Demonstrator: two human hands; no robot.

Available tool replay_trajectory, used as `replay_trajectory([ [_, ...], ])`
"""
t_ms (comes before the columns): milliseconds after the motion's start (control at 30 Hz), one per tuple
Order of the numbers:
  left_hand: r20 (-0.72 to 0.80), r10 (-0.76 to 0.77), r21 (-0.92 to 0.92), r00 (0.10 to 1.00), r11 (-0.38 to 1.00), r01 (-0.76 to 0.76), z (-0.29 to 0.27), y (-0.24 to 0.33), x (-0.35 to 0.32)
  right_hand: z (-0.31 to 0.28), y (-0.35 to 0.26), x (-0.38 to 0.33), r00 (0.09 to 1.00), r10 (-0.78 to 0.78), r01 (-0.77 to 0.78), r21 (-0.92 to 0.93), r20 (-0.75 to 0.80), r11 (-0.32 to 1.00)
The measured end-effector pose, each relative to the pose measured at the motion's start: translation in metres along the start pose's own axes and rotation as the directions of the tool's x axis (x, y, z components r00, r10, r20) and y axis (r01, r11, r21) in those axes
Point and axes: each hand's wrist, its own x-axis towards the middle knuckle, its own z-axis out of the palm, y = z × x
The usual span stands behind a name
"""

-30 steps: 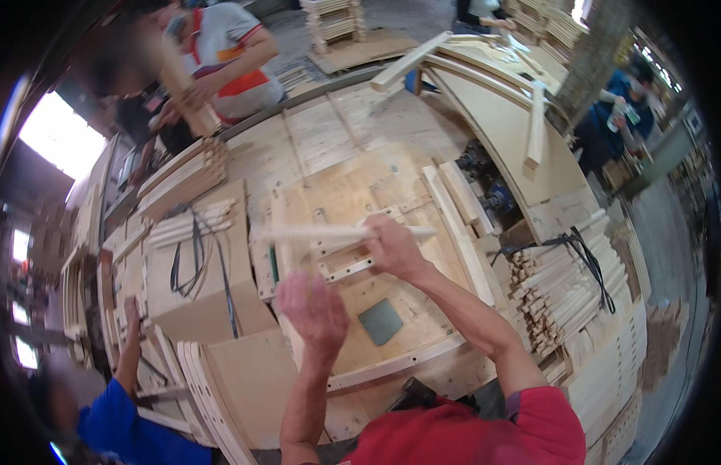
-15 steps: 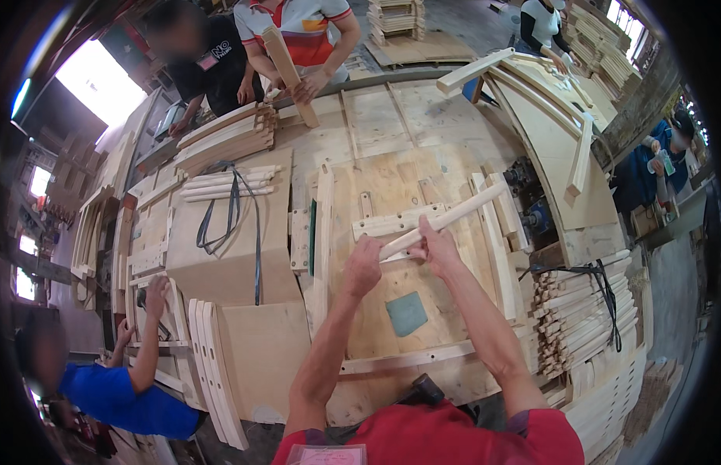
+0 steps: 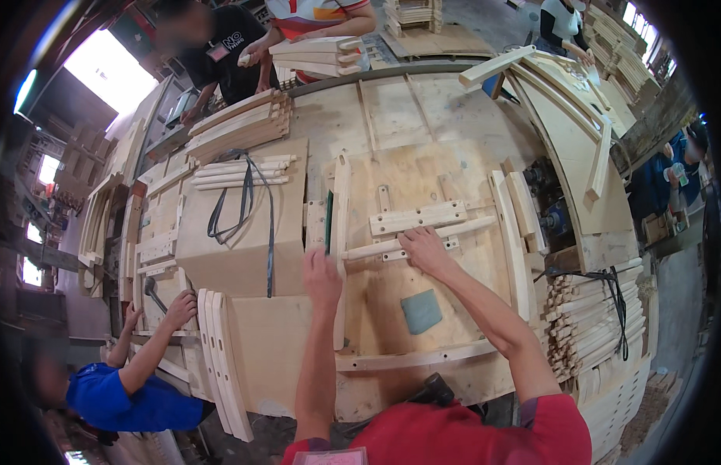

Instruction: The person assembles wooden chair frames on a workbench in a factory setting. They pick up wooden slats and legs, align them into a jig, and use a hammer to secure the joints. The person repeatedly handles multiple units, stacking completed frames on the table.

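Pale wood: slim rail (image 3: 473, 226) lies at a slight slant across mid plywood board (image 3: 469, 310), R end farther from the person, L end at or near inner edge of left upright (image 3: 341, 201); can't tell if those two touch. R hand (image 3: 424, 249) is on it from above, approx. mid-length, fingers narrow & bent over the rail, holding it. L hand (image 3: 321, 275) is off the rail, just beside left upright, a bit blurred; its fingers look curled, but can't tell if they grip or touch anything.

Just beyond rail: drilled block (image 3: 417, 218) w/ dark holes; a second block (image 3: 452, 244) shows partly, below rail & R hand. Grey-green square (image 3: 421, 311) lies flat on board, nearer the person. Right upright (image 3: 511, 240) runs along R side, front bar (image 3: 414, 358) w/ holes along near edge. Green strip (image 3: 329, 221) is just L of left upright. Wood surface (image 3: 484, 116) extends beyond.

Near edge: dark tool head (image 3: 436, 389) by red shirt (image 3: 453, 434). R side: stick bundle (image 3: 585, 314) w/ black strap (image 3: 620, 310). L side: more sticks (image 3: 244, 174) on brown sheet (image 3: 236, 252), plus slotted bars (image 3: 221, 356) nearer.

Co-worker in blue (image 3: 135, 399), lower L, hands at wood frame (image 3: 184, 298).
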Motion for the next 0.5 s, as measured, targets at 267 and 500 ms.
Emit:
replay_trajectory([
  [267,0.508,-0.433,0.235,0.744,0.901,0.364,-0.035,0.015,-0.067,0.012,-0.057,0.043,0.997,0.021,-0.025,0.048,0.078,0.999],
  [500,0.422,-0.37,0.2,0.828,0.928,0.313,-0.036,0.003,-0.084,0.012,-0.082,0.049,0.987,0.134,-0.134,-0.006,0.093,0.991],
])
